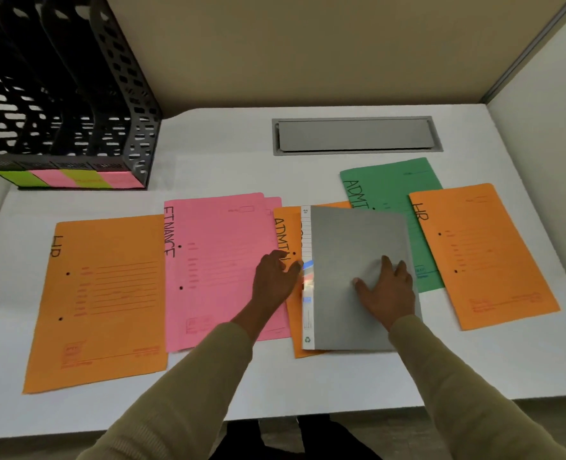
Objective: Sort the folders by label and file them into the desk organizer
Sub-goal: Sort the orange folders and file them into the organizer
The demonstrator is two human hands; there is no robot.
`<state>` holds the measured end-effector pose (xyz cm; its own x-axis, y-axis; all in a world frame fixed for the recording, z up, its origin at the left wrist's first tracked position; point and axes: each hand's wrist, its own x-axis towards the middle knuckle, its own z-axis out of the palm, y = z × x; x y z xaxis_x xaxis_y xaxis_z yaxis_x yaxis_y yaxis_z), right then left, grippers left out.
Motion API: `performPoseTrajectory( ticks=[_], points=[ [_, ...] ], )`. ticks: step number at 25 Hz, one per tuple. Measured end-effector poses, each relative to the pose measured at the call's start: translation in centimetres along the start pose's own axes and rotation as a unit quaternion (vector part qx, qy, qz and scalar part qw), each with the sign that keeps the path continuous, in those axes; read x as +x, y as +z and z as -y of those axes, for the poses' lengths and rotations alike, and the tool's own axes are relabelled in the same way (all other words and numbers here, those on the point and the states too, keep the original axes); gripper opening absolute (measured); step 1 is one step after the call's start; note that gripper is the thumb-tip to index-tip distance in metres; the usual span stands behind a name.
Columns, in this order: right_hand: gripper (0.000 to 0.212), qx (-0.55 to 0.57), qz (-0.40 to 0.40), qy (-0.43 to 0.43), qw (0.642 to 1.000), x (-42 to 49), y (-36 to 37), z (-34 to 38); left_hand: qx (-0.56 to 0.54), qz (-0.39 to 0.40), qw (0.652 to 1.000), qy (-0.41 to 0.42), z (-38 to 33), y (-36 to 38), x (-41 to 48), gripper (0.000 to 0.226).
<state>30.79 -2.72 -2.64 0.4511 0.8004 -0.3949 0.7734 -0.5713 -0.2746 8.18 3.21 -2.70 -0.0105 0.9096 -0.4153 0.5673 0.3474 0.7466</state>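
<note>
Head view is showing the right hand point(386, 287) pressing spread fingers flat on the thin grey plastic-covered folder point(358, 277), lying atop an orange ADMIN folder point(286, 234), while the left hand point(275, 277), fingers loosely apart, is touching its spine edge, likely light, flexible, slippery, best pinched there.

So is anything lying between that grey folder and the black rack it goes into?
Nothing upright blocks it. The grey plastic folder lies under the right hand, and between it and the black mesh desk organizer only the flat pink FINANCE folder and bare white desk show.
</note>
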Motion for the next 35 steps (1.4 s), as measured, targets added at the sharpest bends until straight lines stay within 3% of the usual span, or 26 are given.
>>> performPoseTrajectory(
  ticks=[2,5,11,14,16,21,26,31,35],
  points=[
    [0.093,0.018,0.033,0.033,0.999,0.9,-0.7,-2.2,-0.071,0.035,0.993,-0.087,-1.3,2.7,0.0,0.050],
    [0.097,0.043,0.082,0.024,0.995,1.5,-1.0,-4.1,-0.146,0.036,0.979,-0.141,-1.7,4.6,0.2,0.058],
    [0.086,0.093,0.086,0.011,0.992,2.5,-2.0,-5.3,-0.303,0.097,0.934,-0.161,-3.9,5.4,0.2,0.039],
    [0.066,0.143,0.027,-0.005,0.989,4.0,-3.4,-6.5,-0.332,0.098,0.927,-0.143,-4.6,4.4,0.5,0.036],
    [0.058,0.116,0.000,-0.045,0.992,5.2,-3.8,-7.6,-0.336,0.079,0.930,-0.129,-4.3,2.5,0.8,0.031],
    [0.083,-0.072,0.057,-0.094,0.991,7.0,-3.1,-8.9,-0.342,0.010,0.931,-0.126,-1.3,-4.6,1.3,0.022],
    [0.104,-0.090,0.057,-0.083,0.991,7.1,-2.4,-8.1,-0.337,-0.048,0.929,-0.147,2.3,-9.8,0.2,0.028],
    [0.108,-0.118,0.064,-0.077,0.988,7.4,-2.8,-7.8,-0.330,-0.055,0.928,-0.164,7.1,-11.7,0.6,0.072],
    [0.127,-0.162,0.089,-0.060,0.981,7.4,-2.8,-6.9,-0.345,-0.076,0.923,-0.154,6.0,-11.2,-0.2,0.061]
  ],
)
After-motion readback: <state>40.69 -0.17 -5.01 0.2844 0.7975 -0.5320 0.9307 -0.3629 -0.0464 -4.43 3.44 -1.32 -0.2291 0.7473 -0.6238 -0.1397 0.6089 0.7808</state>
